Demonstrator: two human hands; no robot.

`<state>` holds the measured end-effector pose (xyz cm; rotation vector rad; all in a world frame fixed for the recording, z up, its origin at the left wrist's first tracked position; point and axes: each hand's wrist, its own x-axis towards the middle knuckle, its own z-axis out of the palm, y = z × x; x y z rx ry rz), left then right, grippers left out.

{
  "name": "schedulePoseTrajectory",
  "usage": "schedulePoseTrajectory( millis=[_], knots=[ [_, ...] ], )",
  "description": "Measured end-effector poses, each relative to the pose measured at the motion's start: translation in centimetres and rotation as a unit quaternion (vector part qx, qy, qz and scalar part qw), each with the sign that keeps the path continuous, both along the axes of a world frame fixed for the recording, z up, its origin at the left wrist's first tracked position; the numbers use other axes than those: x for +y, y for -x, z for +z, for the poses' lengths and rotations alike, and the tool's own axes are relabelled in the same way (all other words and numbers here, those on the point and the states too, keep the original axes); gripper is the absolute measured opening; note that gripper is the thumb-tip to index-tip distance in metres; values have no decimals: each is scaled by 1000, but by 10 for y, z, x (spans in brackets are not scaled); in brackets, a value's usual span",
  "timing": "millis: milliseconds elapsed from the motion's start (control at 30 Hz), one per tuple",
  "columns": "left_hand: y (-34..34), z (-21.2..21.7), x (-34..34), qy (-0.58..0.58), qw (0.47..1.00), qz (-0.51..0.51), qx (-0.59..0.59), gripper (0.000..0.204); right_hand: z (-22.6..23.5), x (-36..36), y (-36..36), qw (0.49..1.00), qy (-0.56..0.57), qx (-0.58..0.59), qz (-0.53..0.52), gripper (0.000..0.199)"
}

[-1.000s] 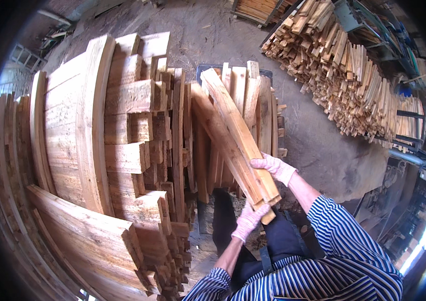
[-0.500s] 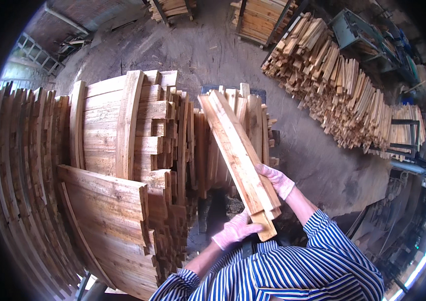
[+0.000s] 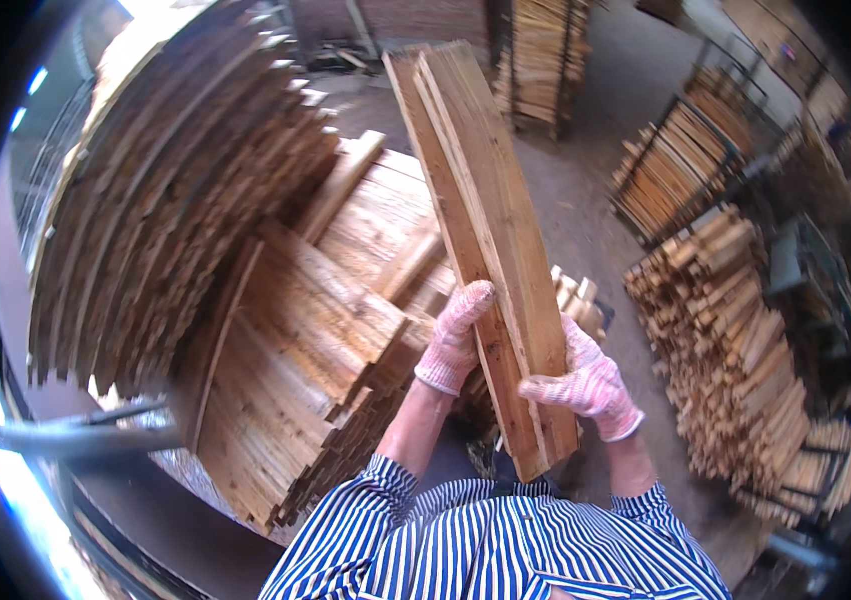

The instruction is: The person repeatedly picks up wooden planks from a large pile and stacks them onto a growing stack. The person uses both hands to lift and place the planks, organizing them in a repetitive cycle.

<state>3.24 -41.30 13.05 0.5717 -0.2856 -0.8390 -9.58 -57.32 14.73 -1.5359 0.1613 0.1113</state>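
I have a bundle of boards (image 3: 490, 240) held between both hands, its long axis running from near my waist up and away, tilted slightly left. My left hand (image 3: 455, 340) is clamped on its left edge, a little higher up; my right hand (image 3: 585, 385) wraps the right edge, nearer the lower end. The stack (image 3: 315, 330) lies to the left, below the bundle.

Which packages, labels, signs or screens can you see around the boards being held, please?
None show: only bare wooden boards gripped by the gloved left hand and right hand, with stacked timber and bundled slats around them.
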Motion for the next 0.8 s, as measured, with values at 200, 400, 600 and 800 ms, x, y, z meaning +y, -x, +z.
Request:
schedulePoseTrajectory(
  millis=[200,400,600,800],
  knots=[
    [-28,124,96,-152,923,301,-183,68,97,100,-90,954,95,-282,-50,92],
    [-62,132,211,-268,835,389,-281,68,88,203,-175,930,-204,-284,114,79],
    [-105,108,248,-304,803,373,-352,71,-76,236,-280,937,-30,-245,248,101],
    [-117,91,282,-188,871,435,-126,58,4,239,-220,927,188,-271,181,105]
  ],
)
